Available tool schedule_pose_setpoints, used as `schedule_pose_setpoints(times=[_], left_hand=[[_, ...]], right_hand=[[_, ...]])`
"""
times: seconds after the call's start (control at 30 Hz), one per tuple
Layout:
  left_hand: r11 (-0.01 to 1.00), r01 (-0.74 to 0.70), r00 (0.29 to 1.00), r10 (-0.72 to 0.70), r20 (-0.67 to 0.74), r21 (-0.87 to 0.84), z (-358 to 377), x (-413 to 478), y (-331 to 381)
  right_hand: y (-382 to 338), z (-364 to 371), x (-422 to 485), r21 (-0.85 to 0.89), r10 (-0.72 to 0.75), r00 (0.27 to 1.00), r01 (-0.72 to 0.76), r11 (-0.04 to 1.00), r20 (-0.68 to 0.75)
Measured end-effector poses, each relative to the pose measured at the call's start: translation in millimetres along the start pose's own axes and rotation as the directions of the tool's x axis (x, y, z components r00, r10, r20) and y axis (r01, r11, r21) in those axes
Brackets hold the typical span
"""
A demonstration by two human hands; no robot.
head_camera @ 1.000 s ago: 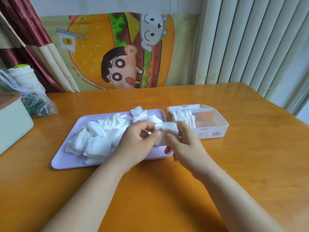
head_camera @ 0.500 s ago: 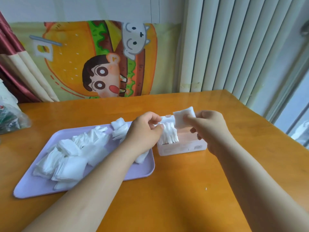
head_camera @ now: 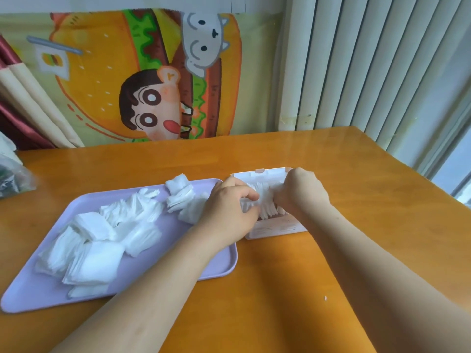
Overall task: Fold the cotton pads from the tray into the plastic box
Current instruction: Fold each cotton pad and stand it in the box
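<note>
From my remote seat I see both hands down at the plastic box (head_camera: 276, 230), meeting over the row of folded pads (head_camera: 266, 203) that stands on edge inside it. My left hand (head_camera: 230, 203) has its fingers curled over the top of the row's near end with the thumb tucked under at the front, so it grips those pads. My right hand (head_camera: 304, 192) is knuckles-up on the other side of the row, fingers bent down into the box; the fingertips are hidden, so I cannot tell whether they pinch a pad or only press on the row. The two hands are nearly touching, with just the white pad edges showing between them. Behind the grip the box lid (head_camera: 260, 171) lies open and flat. Just outside my left wrist sits the lilac tray (head_camera: 158, 284), its corner right beside the box, and the loose pads (head_camera: 102, 238) lie heaped on it, well away from the fingers. Everything rests on the orange table (head_camera: 280, 289), and a tiny white speck (head_camera: 325, 298) lies on it under my right forearm.
</note>
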State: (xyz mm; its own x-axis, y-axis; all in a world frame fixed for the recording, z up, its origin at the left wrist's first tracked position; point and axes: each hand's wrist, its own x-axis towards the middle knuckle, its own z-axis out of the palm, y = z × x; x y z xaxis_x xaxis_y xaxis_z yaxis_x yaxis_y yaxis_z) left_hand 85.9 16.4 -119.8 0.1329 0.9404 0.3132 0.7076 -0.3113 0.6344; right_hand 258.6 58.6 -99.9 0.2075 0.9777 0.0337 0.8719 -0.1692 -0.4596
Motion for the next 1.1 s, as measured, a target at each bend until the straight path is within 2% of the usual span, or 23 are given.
schedule_pose_setpoints(times=[0.13,0.27,0.37,0.5,0.63,0.73,0.83,0.9,0.93,1.0,1.1], left_hand=[[1.0,-0.004,1.0,0.003,-0.012,-0.011,2.0,-0.2,-4.2],[1.0,-0.014,0.999,0.014,-0.033,0.005,4.9,-1.1,-5.2],[1.0,-0.019,1.0,0.019,-0.02,-0.001,2.2,-2.8,-3.8],[0.997,-0.029,0.999,0.027,-0.027,-0.068,-8.8,-9.5,-4.3],[0.995,-0.065,0.993,0.058,-0.101,-0.069,-31.5,-23.1,-13.8],[0.999,0.018,0.992,-0.021,-0.125,-0.028,-57.1,-38.3,-24.9],[0.981,0.19,0.979,-0.191,-0.076,-0.022,-76.4,-57.2,-42.2],[0.963,0.271,0.963,-0.27,-0.011,0.012,-75.9,-64.1,-49.3],[0.954,0.297,0.955,-0.297,0.012,0.045,-74.9,-67.7,-52.1],[0.942,0.328,0.943,-0.332,0.041,0.073,-67.0,-69.5,-50.9],[0.934,0.355,0.933,-0.357,0.047,0.035,-58.2,-66.1,-47.0]], right_hand=[[3.3,-6.9,-3.2,0.172,-0.027,0.999,0.02,0.985,0.033],[5.4,-14.6,-10.1,0.263,-0.061,0.993,0.032,0.964,0.101],[5.8,-11.4,-10.9,0.333,-0.037,0.986,-0.019,0.943,0.163],[3.6,-14.6,-12.8,0.297,-0.087,0.976,0.023,0.954,0.202],[-3.5,-25.3,-25.5,0.178,-0.12,0.98,0.091,0.98,0.16],[-10.1,-32.9,-37.3,0.132,-0.161,0.983,0.148,0.98,0.091],[-24.9,-29.2,-68.1,0.297,-0.304,0.95,0.313,0.902,-0.077],[-35.6,-21.4,-94.2,0.486,-0.343,0.938,0.324,0.812,-0.053],[-41.7,-13.3,-106.1,0.518,-0.359,0.933,0.308,0.798,-0.002],[-44.3,7.0,-120.7,0.477,-0.362,0.929,0.283,0.832,0.08],[-41.3,39.2,-128.8,0.454,-0.319,0.946,0.259,0.853,0.059]])
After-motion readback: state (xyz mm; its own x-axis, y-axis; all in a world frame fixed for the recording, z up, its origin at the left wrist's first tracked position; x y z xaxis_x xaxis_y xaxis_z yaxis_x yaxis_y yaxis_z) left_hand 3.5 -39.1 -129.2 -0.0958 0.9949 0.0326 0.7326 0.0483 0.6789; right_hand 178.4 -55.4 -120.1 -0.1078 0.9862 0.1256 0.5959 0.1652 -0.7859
